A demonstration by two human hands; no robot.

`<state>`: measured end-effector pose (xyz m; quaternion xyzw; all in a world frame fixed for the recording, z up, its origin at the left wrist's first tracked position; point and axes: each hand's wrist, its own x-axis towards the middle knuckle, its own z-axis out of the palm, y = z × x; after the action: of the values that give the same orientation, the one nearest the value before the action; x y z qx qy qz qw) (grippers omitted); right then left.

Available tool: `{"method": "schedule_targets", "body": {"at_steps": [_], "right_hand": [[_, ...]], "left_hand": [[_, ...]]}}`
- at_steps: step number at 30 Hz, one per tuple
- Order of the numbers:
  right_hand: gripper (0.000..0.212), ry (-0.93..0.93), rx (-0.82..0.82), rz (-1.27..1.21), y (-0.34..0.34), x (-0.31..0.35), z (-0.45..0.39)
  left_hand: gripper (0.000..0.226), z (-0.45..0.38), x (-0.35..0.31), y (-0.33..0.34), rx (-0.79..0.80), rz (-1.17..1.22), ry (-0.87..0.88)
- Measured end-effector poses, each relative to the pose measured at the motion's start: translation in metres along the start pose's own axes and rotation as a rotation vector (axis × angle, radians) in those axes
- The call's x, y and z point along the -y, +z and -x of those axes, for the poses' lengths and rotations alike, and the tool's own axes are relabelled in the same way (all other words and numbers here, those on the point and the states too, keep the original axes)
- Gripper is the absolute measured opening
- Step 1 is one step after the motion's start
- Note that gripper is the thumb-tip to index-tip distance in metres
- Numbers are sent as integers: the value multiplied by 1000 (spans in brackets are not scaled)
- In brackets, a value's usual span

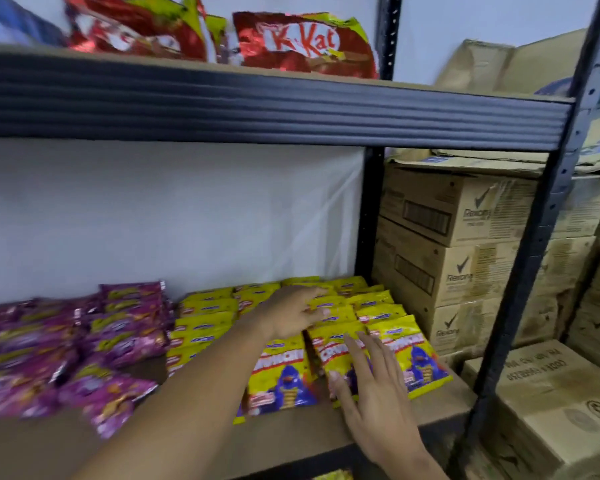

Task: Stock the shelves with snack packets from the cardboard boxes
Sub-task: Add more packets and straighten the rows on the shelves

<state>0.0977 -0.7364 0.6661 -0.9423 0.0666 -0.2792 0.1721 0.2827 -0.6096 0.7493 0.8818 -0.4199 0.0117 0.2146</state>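
Note:
Rows of yellow snack packets [378, 311] lie overlapping on the right half of the middle shelf [291, 434]. My left hand [293, 315] reaches across them, fingers spread and resting flat on the packets near the back. Nearer the front, my right hand [368, 379] lies with straight fingers on a yellow packet [329, 358] of the front row. Neither hand grips anything. Purple snack packets [66, 344] are piled on the left half of the same shelf.
Red KitKat bags [305, 43] stand on the upper shelf behind its black beam [257, 109]. A black upright post [520, 282] bounds the shelf on the right. Stacked cardboard boxes [451, 247] fill the space beyond it, with another box [548, 407] lower right.

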Motion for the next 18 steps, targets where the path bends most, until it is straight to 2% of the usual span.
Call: {"method": "schedule_targets", "body": {"at_steps": [7,12,18], "right_hand": [[67,-143,13,-120,31,136,27],[67,-276,34,-164,64,227,37],[66,-224,47,-61,103,285,32]], "left_hand": [[46,112,50,-60,-8,-17,-56],[45,190,108,-110,-1,-29,-163],[43,248,173,-143,-4,-2,-260]]}}
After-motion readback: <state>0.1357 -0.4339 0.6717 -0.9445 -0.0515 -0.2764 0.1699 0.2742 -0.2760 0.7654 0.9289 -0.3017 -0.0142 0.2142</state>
